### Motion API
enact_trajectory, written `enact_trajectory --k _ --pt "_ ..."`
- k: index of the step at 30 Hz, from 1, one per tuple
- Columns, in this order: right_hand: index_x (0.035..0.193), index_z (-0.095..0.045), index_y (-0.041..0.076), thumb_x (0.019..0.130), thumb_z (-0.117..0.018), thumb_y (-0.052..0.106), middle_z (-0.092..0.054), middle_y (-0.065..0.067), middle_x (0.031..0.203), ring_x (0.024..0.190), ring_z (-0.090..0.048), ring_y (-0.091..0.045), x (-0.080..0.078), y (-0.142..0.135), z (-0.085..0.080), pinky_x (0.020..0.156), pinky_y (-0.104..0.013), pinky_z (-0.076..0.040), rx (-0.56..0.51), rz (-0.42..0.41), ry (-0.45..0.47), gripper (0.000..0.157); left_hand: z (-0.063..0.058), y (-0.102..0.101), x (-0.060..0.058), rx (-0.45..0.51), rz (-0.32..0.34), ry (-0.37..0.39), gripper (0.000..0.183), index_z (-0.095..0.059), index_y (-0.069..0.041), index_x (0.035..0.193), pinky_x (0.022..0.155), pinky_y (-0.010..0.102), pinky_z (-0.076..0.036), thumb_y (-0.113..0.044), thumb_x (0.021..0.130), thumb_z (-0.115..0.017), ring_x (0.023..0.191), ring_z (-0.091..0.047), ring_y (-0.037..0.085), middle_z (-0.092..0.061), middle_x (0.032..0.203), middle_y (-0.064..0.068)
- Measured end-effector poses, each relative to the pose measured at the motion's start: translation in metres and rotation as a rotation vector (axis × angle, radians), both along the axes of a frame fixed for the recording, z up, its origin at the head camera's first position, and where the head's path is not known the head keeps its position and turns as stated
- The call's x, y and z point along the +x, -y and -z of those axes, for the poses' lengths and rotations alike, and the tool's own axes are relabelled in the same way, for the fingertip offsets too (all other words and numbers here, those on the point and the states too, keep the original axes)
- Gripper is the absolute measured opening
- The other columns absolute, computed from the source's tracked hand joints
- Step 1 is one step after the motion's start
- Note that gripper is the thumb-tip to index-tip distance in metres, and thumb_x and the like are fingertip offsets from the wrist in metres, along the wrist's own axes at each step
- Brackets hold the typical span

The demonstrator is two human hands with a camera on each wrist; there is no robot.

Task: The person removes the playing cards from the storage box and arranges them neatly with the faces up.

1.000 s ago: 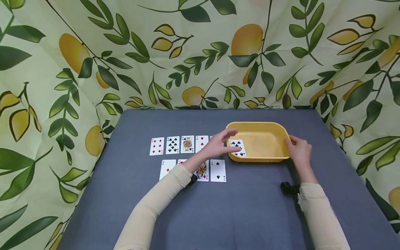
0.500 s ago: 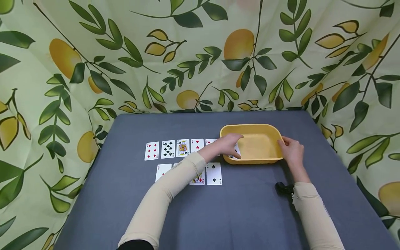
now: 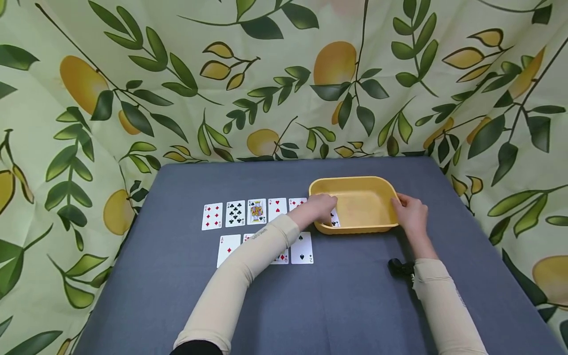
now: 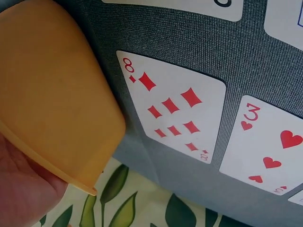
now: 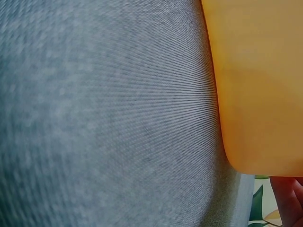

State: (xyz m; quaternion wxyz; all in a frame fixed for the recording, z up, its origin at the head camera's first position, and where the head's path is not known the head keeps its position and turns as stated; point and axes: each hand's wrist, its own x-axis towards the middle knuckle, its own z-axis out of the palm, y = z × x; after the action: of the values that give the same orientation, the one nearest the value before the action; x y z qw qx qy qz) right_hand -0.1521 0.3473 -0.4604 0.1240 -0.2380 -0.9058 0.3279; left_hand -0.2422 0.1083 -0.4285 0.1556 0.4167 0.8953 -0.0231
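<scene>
My left hand [image 3: 320, 208] reaches over the left wall of a yellow plastic tray [image 3: 368, 229]. Its fingers bend down onto a black-suited playing card [image 3: 335, 218] lying inside; the fingertips are hidden, so I cannot tell if they pinch it. In the left wrist view, part of that hand [image 4: 26, 189] shows beyond the tray's rim. At the opposite end my right hand [image 3: 412, 212] pinches the tray's right rim between thumb and fingers. Under the right wrist view's tray wall [image 5: 265, 94], a bit of this hand [image 5: 286, 198] is visible.
Left of the tray, an upper row runs from the six of diamonds [image 3: 212, 217] to the eight of diamonds [image 4: 177, 111], beside the three of hearts [image 4: 267, 142]. The ace of diamonds [image 3: 227, 249] and two of spades [image 3: 302, 249] lie nearer, partly behind my left sleeve [image 3: 239, 271].
My left hand has moved right and down into the tray, its spread fingers drawing together over the card. The right hand stays on the rim. The whole view has shifted slightly.
</scene>
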Motion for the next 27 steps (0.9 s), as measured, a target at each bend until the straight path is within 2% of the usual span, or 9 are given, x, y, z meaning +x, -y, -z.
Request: enact_trajectory --k 11,19,27 --pt "0.134 -0.056 -0.002 0.103 -0.049 0.028 -0.06 -0.026 0.124 0.102 -0.062 -0.04 0.0 0.002 -0.002 0.084 -0.049 -0.054 -0.006 0.011 0.012 0.044 0.008 -0.003 -0.008 0.05 0.027 0.031 0.055 -0.053 -0.012 0.116 0.072 0.029 -0.048 -0.037 0.076 -0.081 0.089 -0.056 0.014 -0.06 0.1 0.0" --pt "0.132 -0.058 -0.004 0.102 -0.052 0.027 -0.062 -0.027 0.122 0.099 -0.063 -0.04 0.0 0.002 -0.002 0.084 -0.049 -0.054 0.0 0.008 -0.007 0.043 0.012 -0.005 -0.014 0.084 0.034 0.052 0.063 -0.052 -0.013 0.123 0.075 0.031 -0.048 -0.037 0.073 -0.082 0.093 -0.055 0.013 -0.06 0.106 -0.001" --pt "0.134 -0.056 -0.003 0.102 -0.05 0.028 -0.06 -0.027 0.124 0.101 -0.063 -0.04 0.0 0.002 -0.002 0.085 -0.049 -0.053 -0.025 0.007 0.003 0.044 0.008 -0.006 -0.015 0.045 0.039 0.096 0.071 -0.047 -0.011 0.132 0.082 0.029 -0.047 -0.036 0.074 -0.082 0.096 -0.054 0.013 -0.06 0.114 0.002"
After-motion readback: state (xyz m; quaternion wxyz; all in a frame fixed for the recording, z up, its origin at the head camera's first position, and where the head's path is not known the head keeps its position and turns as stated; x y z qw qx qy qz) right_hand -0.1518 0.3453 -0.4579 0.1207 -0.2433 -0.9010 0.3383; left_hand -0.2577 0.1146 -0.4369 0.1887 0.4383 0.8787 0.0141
